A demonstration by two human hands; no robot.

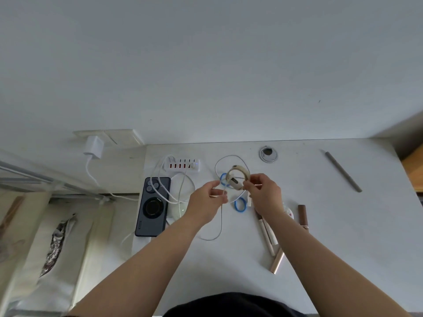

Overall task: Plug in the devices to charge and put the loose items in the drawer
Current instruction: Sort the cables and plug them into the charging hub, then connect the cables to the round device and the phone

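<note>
A beige smart wristband [237, 177] is held above the white desk [320, 213] by the pinching right hand [263, 193]. A thin white charging cable [221, 216] is pinched by the left hand [206, 202] (plug end not discernible). A dark phone [153, 207] is lying face-down near the white multi-port USB hub [183, 165].

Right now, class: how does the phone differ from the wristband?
The phone is dark, flat and rectangular; the wristband is beige and looped. The phone lies on the desk; the wristband is held up by the right hand. A white cable crosses the phone.
</note>
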